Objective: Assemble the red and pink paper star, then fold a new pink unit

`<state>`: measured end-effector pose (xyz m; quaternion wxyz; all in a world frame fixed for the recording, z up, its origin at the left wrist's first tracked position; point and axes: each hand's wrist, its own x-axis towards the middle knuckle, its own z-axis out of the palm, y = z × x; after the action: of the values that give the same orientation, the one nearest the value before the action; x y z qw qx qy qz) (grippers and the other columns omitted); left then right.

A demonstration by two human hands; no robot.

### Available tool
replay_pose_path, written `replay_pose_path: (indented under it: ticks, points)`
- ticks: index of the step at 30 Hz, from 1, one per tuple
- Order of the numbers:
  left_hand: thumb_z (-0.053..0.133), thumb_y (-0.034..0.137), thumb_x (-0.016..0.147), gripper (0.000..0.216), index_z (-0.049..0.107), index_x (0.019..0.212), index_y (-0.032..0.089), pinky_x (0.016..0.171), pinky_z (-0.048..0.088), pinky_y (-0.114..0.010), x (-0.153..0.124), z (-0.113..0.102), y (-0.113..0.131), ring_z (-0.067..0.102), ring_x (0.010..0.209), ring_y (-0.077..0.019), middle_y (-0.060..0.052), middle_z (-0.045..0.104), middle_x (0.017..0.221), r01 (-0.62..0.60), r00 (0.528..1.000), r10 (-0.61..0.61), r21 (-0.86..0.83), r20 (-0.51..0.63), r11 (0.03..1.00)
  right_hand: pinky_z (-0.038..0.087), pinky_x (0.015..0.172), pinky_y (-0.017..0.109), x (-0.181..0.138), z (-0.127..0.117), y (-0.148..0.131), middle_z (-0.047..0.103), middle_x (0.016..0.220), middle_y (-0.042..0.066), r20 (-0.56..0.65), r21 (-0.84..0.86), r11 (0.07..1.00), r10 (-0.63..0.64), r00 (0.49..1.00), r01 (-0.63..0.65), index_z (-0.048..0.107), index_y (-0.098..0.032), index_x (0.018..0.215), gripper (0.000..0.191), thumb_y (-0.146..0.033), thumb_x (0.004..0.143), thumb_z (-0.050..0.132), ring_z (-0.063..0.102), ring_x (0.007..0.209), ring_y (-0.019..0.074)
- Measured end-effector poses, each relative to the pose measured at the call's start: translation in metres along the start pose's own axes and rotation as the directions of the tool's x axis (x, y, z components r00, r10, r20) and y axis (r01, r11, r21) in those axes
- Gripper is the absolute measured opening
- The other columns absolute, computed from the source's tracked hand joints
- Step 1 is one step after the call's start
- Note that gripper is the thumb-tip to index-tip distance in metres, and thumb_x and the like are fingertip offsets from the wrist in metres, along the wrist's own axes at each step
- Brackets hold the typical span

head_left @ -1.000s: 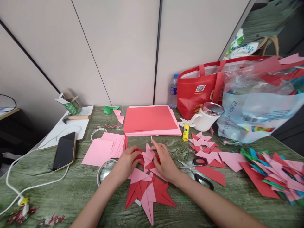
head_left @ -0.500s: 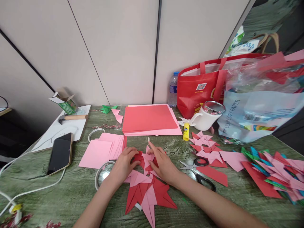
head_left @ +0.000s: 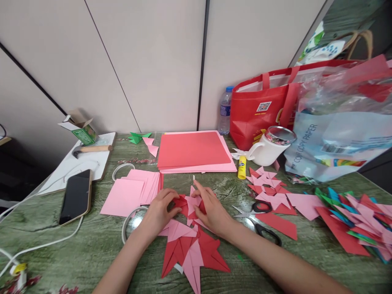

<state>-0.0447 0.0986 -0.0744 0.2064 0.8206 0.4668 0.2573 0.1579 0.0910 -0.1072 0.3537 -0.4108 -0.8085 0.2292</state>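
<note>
Pinching folded paper piece (head_left: 190, 204) with both hands

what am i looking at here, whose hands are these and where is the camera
The camera sits on a person's head and looks forward and down, so the two bare arms coming in from the bottom are that person's own. The left hand and the right hand both press on a folded red and pink paper piece on a green table. In front of the hands lies a bigger red and pink folded shape. Around them are pink paper squares, a stack of red sheets, scissors, a yellow glue stick, a white mug, a phone and a red bag.
</note>
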Motion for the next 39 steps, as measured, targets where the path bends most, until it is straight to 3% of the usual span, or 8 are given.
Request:
replay_pose_path:
  ticks: [19,25,33,39]
  points:
    - [0.055,0.011,0.083,0.032,0.057,0.114,0.019,0.086,0.051,-0.041,-0.005,0.009,-0.004,0.053,0.105,-0.0229,-0.011,0.058,0.114,-0.201,0.979,0.2,0.226,0.028,0.953,0.045,0.088,0.045,-0.002,-0.003,-0.001,0.062,0.107,0.008,0.038,0.033,0.998,-0.055,0.998,0.054,0.011,-0.024,0.144,0.071,-0.006,0.084,0.043,0.048,0.1,0.0236]
    - [0.052,0.012,0.084,0.023,0.061,0.105,0.016,0.084,0.051,-0.042,-0.006,0.01,0.001,0.053,0.104,-0.0245,-0.014,0.057,0.113,-0.195,0.981,0.186,0.29,0.056,0.937,0.047,0.086,0.043,-0.002,-0.002,0.0,0.063,0.101,0.008,0.009,0.06,0.998,-0.036,0.999,0.035,0.017,-0.023,0.143,0.069,-0.005,0.083,0.043,0.05,0.096,0.0221]
    - [0.047,0.01,0.086,0.024,0.062,0.103,0.019,0.083,0.05,-0.042,-0.008,0.017,0.002,0.05,0.102,-0.0239,-0.012,0.052,0.109,-0.177,0.982,0.191,0.366,-0.001,0.914,0.047,0.089,0.045,-0.002,-0.003,-0.001,0.063,0.102,0.007,0.022,0.076,0.997,-0.028,0.999,0.026,0.015,-0.024,0.143,0.069,-0.006,0.083,0.045,0.052,0.098,0.0219]
    - [0.047,0.01,0.086,0.022,0.063,0.099,0.017,0.081,0.05,-0.039,-0.009,0.018,0.006,0.051,0.098,-0.0227,-0.011,0.053,0.104,-0.134,0.989,0.146,0.334,-0.009,0.933,0.047,0.088,0.045,-0.002,-0.002,-0.002,0.063,0.101,0.008,0.004,0.064,0.998,-0.012,1.0,0.011,0.017,-0.025,0.143,0.067,-0.006,0.084,0.044,0.053,0.098,0.0216]
